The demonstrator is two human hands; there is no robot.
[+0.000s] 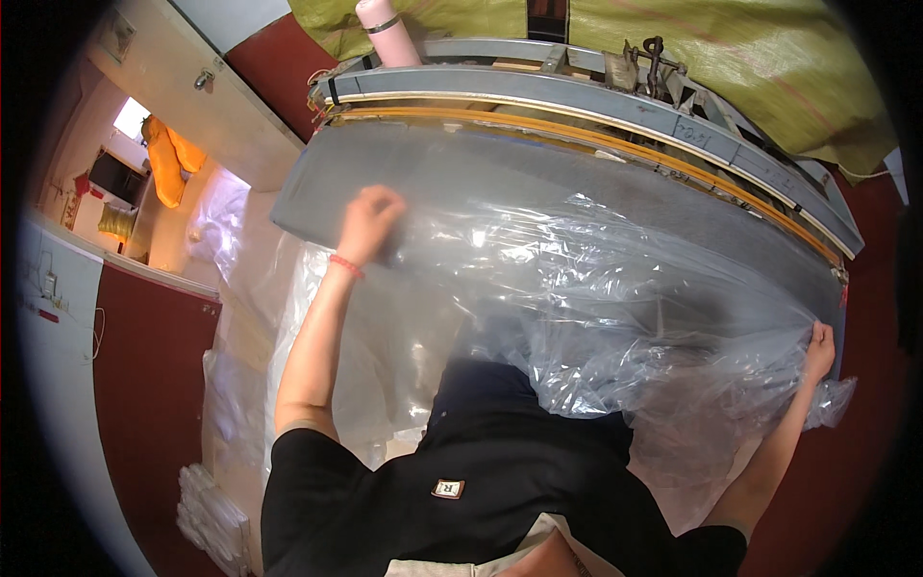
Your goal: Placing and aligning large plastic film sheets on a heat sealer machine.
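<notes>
A wide sheet of clear plastic film (596,279) lies crinkled over a long grey padded table top (461,163) and hangs down the near side, in front of my body. At the table's right end, my right hand (819,354) pinches the film's edge, and folds pull tight toward those fingers. My left hand (371,223) is over the left part of the table, its fingers curled together and a little blurred. Whether any film is between them is hidden. A red band circles that wrist.
Along the far edge run a grey metal frame (577,91) and an orange strip (538,123). A pink bottle (389,37) and a rusty clamp (654,62) are on it. Yellow-green sheeting (731,67) hangs behind. At left are an open door (192,82) and folded plastic (210,514).
</notes>
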